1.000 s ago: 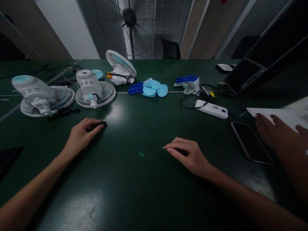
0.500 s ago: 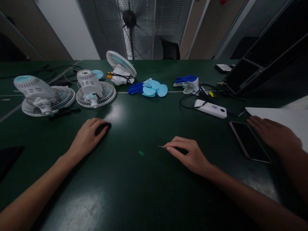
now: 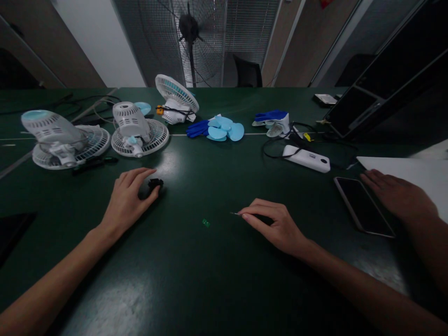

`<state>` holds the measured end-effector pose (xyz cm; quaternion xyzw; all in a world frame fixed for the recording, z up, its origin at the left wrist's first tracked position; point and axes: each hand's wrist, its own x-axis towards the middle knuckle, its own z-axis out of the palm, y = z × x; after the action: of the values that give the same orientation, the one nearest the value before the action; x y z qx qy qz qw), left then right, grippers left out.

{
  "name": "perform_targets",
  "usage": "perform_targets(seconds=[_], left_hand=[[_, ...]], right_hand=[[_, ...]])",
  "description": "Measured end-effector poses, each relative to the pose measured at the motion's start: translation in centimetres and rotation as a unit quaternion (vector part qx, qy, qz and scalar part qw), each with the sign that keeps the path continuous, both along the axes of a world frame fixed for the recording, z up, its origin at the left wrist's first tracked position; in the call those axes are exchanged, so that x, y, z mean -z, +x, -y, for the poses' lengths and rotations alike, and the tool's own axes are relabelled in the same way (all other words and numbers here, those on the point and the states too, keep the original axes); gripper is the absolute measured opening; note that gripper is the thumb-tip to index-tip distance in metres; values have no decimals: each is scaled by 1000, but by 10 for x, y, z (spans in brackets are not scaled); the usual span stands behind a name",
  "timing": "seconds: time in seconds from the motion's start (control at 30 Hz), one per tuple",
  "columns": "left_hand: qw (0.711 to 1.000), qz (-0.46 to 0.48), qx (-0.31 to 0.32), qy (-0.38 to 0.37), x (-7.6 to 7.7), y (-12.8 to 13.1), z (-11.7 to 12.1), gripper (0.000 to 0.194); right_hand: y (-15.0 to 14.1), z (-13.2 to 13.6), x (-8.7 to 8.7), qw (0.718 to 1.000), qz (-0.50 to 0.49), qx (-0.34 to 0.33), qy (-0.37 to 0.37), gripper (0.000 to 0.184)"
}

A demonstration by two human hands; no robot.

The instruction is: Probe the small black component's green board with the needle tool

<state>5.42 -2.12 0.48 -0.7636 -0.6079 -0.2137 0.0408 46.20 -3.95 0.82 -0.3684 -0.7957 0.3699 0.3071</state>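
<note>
My left hand [image 3: 131, 193] lies on the dark green table [image 3: 168, 280] at centre left, thumb and fingers spread apart. Between their tips sits a small black object [image 3: 156, 182], its kind too dark to make out. My right hand [image 3: 271, 223] pinches a thin tool [image 3: 234, 213]; just its slim metal tip shows beyond the fingers, pointing left, and the rest is hidden. To the left of that tip, apart from both hands, a tiny green circuit board [image 3: 206, 223] lies flat on the table.
Grey-white fans [image 3: 129, 123] stand at the back left. Blue fan blades [image 3: 224, 129] and gloves [image 3: 273, 122] lie farther back. A white power bank-like box [image 3: 306, 158] with cables and a phone [image 3: 364, 206] are at right, beside another person's hand [image 3: 401, 195] on a white sheet [image 3: 416, 170].
My left hand has opened: its thumb and index finger have parted from the small black object, which now shows between them. My right hand and its tool have stayed nearly still.
</note>
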Motion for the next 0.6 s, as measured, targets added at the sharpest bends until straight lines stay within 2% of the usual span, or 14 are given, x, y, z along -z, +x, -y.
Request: perform_targets(seconds=[0.07, 0.13, 0.2, 0.23, 0.27, 0.3, 0.4, 0.6], left_hand=[[997, 7, 42, 59, -2, 18, 15, 45], [984, 5, 172, 56, -4, 40, 31, 46], [944, -21, 327, -21, -4, 61, 43, 50], [924, -33, 376, -59, -4, 70, 47, 50], [911, -41, 400, -87, -3, 76, 49, 49], [906, -45, 408, -106, -2, 79, 49, 48], [914, -40, 381, -131, 1, 77, 45, 45], [929, -6, 343, -137, 4, 66, 41, 44]], right_hand=[[0, 0, 1, 1000, 3, 1, 7, 21], [0, 0, 2, 1000, 7, 3, 13, 21], [-1, 0, 2, 1000, 11, 8, 22, 20], [-1, 0, 2, 1000, 12, 10, 26, 20], [-1, 0, 2, 999, 13, 10, 27, 20], [-1, -1, 2, 999, 13, 11, 27, 20], [-1, -1, 2, 1000, 11, 6, 13, 20], [1, -1, 3, 1000, 9, 4, 4, 20]])
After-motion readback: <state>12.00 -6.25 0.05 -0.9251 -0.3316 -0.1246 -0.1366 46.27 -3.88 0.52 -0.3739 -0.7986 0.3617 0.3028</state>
